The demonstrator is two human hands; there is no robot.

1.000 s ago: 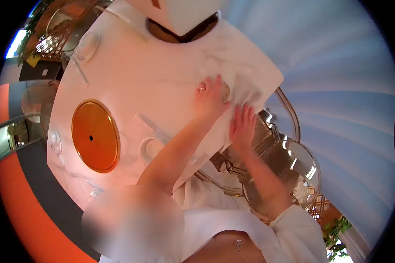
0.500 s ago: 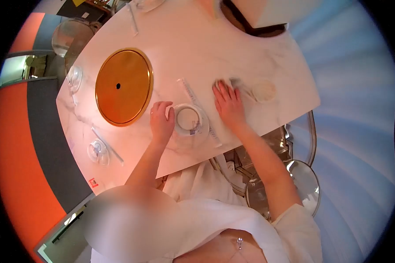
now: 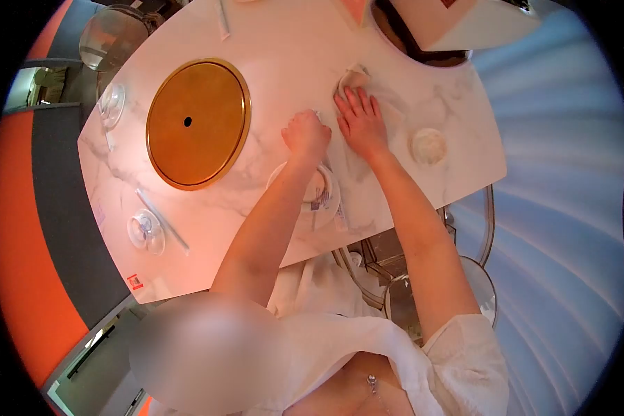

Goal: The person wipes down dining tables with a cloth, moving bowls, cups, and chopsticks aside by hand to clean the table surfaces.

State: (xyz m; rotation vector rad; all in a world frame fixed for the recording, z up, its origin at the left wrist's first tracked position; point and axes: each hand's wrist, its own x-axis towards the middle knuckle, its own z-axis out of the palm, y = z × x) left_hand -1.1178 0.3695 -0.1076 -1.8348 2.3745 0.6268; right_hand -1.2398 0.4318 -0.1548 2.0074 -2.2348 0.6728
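My left hand [image 3: 307, 135] is closed in a fist at the upper end of a long, narrow wrapped packet, probably a chopstick sleeve [image 3: 340, 218]. A small pale end pokes out beyond the knuckles. Under my left forearm, partly covered, is a white bowl on a plate [image 3: 331, 208] with a printed clear wrapper on it. To the right, my right hand [image 3: 362, 125] lies flat, fingers spread, pressing on a crumpled whitish cloth [image 3: 354, 78]. A small round pale dish [image 3: 429, 145] sits to the right of that hand.
A large gold disc [image 3: 200, 125] with a dark centre hole is set in the marble-patterned table [image 3: 256, 90]. Wrapped tableware [image 3: 145, 232] and a thin packet [image 3: 163, 220] lie at left. Another wrapped setting [image 3: 111, 106] is beyond. A transparent chair [image 3: 440, 291] stands at the near edge.
My left hand has moved right and forward from beside the bowl and closed at the packet's upper end. My right hand and the cloth have slid forward, away from the small round dish.
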